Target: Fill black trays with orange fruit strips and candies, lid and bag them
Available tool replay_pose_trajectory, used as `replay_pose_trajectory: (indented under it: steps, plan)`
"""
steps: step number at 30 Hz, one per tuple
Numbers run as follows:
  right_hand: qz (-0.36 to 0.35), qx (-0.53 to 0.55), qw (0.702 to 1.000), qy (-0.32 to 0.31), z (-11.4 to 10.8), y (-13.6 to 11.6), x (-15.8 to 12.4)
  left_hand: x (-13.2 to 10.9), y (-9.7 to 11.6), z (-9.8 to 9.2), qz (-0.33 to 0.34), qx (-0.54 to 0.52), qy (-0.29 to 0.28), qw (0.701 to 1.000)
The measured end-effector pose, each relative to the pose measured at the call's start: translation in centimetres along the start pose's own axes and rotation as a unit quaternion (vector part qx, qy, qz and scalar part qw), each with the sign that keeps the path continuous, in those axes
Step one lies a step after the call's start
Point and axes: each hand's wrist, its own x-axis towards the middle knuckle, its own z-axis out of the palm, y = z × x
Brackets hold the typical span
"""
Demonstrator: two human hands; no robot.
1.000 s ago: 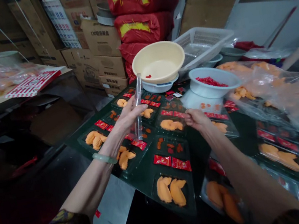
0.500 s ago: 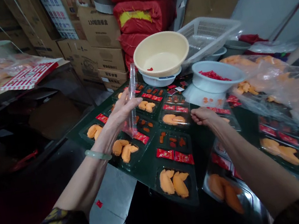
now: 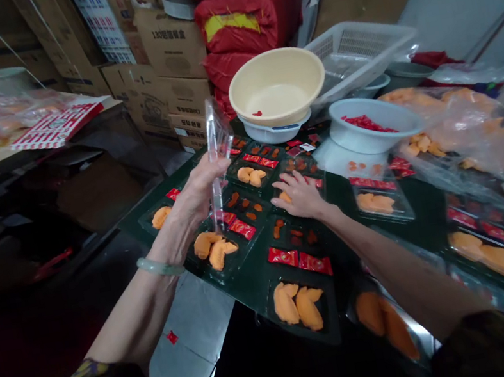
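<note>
In my left hand (image 3: 203, 187) are several clear plastic lids (image 3: 216, 149), gripped on edge above the trays. My right hand (image 3: 301, 196) lies with spread fingers on a lidded tray (image 3: 316, 182), covering most of its orange pieces. Nearer to me is a black tray (image 3: 286, 340) with two orange wing-shaped pieces (image 3: 297, 305), red packets (image 3: 298, 259) and small brown bits in separate compartments. A similar tray (image 3: 227, 271) sits below my left hand, and another (image 3: 252, 175) stands between my hands at the back.
At the back, a cream basin (image 3: 276, 83) rests on a blue one. A pale blue basin (image 3: 374, 121) holds red packets. Beside it lies a clear bag (image 3: 482, 141) with orange pieces. Lidded trays (image 3: 482, 252) line the right side. Cardboard boxes (image 3: 175, 46) are stacked behind.
My right hand has moved left from beside the lidded tray onto it, and its curled fingers have spread. My left hand still holds the lids, now slightly lower. The view has shifted a little.
</note>
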Motion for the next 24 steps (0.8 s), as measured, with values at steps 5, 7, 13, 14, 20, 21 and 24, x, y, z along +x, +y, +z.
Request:
replay_pose_trajectory:
  steps: [5, 7, 13, 14, 20, 21, 24]
  plan:
    - [-0.048, -0.041, 0.998, -0.03, 0.4, 3.3, -2.1, -2.0, 1.2, 0.1, -0.073, -0.144, -0.026, 0.987]
    - [-0.048, -0.052, 0.997, -0.025, 0.6, 3.9, -2.3, -2.7, 1.2, 0.9, -0.089, -0.177, -0.051, 0.979]
    - [-0.036, -0.032, 0.998, -0.034, 0.2, 3.9, -1.7, -4.7, 0.5, 3.9, -0.119, -0.227, -0.071, 0.964]
    - [-0.03, -0.024, 0.999, -0.029, -0.5, 3.4, -1.8, -5.0, 0.4, 4.3, -0.12, -0.237, -0.069, 0.962]
    - [0.033, 0.448, 0.884, 0.132, -8.3, -5.4, -6.4, -7.0, -0.6, 7.1, -0.104, -0.307, -0.065, 0.944]
    - [0.017, 0.545, 0.836, 0.063, -9.3, -7.2, -7.4, -7.5, -0.9, 7.8, -0.103, -0.314, -0.082, 0.94]
    - [0.01, 0.72, 0.692, -0.051, -10.5, -10.8, -9.4, -9.2, -1.4, 9.9, -0.111, -0.345, -0.125, 0.924]
